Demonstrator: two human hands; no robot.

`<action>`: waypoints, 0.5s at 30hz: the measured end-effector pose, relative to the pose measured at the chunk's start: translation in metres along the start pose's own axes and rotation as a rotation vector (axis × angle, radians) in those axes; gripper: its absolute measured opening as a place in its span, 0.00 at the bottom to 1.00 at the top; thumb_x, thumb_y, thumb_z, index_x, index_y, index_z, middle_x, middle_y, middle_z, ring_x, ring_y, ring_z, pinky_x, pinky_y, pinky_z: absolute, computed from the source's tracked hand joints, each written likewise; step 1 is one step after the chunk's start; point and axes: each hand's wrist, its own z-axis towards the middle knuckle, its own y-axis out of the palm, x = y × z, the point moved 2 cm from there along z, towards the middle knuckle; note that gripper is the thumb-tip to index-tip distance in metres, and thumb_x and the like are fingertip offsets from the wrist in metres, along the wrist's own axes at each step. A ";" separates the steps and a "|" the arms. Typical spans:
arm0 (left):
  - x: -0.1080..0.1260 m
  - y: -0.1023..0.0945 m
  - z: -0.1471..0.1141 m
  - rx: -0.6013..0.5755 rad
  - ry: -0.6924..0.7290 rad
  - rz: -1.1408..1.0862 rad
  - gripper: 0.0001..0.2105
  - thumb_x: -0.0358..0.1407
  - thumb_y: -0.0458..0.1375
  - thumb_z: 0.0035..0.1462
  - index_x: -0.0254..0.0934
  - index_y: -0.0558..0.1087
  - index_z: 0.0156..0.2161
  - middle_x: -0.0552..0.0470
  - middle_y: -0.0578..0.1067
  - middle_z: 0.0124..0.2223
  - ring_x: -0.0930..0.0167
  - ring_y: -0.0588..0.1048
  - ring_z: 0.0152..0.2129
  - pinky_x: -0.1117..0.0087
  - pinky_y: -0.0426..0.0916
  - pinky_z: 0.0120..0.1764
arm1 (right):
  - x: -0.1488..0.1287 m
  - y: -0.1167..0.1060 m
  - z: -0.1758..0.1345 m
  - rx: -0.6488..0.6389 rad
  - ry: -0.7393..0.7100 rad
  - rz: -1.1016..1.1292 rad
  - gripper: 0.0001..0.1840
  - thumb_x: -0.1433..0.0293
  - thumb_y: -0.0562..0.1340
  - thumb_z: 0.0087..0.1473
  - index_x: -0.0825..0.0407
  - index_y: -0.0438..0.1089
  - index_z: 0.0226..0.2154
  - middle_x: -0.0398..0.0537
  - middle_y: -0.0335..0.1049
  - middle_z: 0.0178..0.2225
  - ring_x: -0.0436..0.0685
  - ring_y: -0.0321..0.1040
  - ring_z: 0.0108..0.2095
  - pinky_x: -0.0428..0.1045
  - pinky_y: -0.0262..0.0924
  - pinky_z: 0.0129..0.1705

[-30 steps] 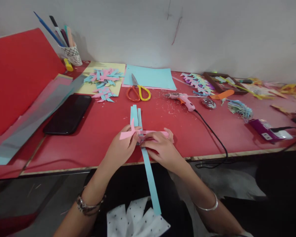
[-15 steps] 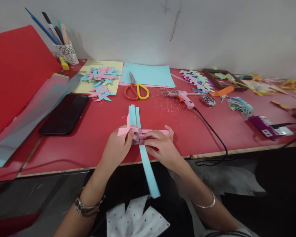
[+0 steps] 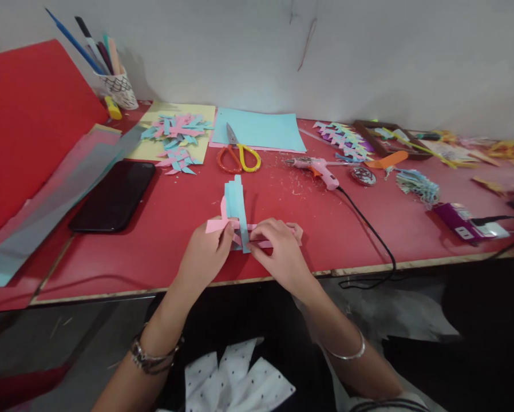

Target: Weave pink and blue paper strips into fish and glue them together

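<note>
Head view, and we begin at the left of the red worktop (image 3: 188,200), where a big red sheet (image 3: 34,131) leans up and long pink and bluish paper lengths (image 3: 55,212) lie along its foot. Far left, by the wall, stands a patterned cup (image 3: 122,91) full of pens; nearer, a black phone (image 3: 113,196) lies flat. Next, a pile of pink and blue folded pieces (image 3: 177,127) sits on a yellow sheet, spilling off its near edge.

Now the middle, and here's the action! The left hand (image 3: 205,246) has thumb and fingers closed on the pink paper strips (image 3: 216,225), one end poking left, another pointing far. Blue paper strips (image 3: 234,203) cross them right between the two hands, at the near side of the worktop, one lying over the top with its near end beside the right fingertips. Farther back, red-and-yellow-handled scissors (image 3: 240,147) point away, tips at a blue sheet (image 3: 261,129).

On to the right hand (image 3: 276,243): fingers curled, tips at the crossing, pink running beneath them; whether they pinch or merely press, I cannot tell. Beyond it, farther right, lies a pink glue gun (image 3: 319,167), its black cord trailing near, then a round tin (image 3: 363,176), and finally a purple socket block (image 3: 458,222).
</note>
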 end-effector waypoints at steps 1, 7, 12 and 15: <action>0.000 0.000 0.000 -0.002 0.007 -0.010 0.20 0.40 0.39 0.58 0.35 0.73 0.37 0.52 0.77 0.28 0.69 0.75 0.27 0.71 0.67 0.34 | 0.000 0.000 0.000 0.007 -0.011 -0.013 0.02 0.73 0.59 0.48 0.51 0.65 0.26 0.40 0.67 0.31 0.51 0.63 0.35 0.51 0.41 0.43; 0.000 -0.001 0.001 0.018 0.039 -0.015 0.19 0.39 0.40 0.58 0.36 0.73 0.38 0.51 0.78 0.29 0.69 0.75 0.28 0.71 0.67 0.34 | 0.001 0.002 -0.005 -0.076 -0.174 -0.114 0.05 0.71 0.55 0.52 0.49 0.67 0.30 0.44 0.67 0.41 0.54 0.63 0.41 0.54 0.38 0.48; 0.001 -0.001 0.001 -0.010 0.027 0.005 0.20 0.38 0.39 0.58 0.35 0.73 0.36 0.51 0.77 0.28 0.68 0.74 0.26 0.70 0.66 0.32 | 0.005 -0.001 -0.006 -0.141 -0.181 -0.110 0.05 0.66 0.58 0.52 0.48 0.68 0.33 0.45 0.67 0.43 0.55 0.63 0.43 0.57 0.33 0.52; 0.001 -0.001 0.001 -0.031 0.024 -0.010 0.20 0.39 0.39 0.58 0.36 0.73 0.37 0.52 0.77 0.27 0.69 0.75 0.27 0.71 0.66 0.32 | 0.005 -0.004 -0.004 -0.159 -0.175 -0.118 0.06 0.66 0.59 0.51 0.47 0.68 0.35 0.44 0.67 0.43 0.54 0.63 0.44 0.57 0.33 0.53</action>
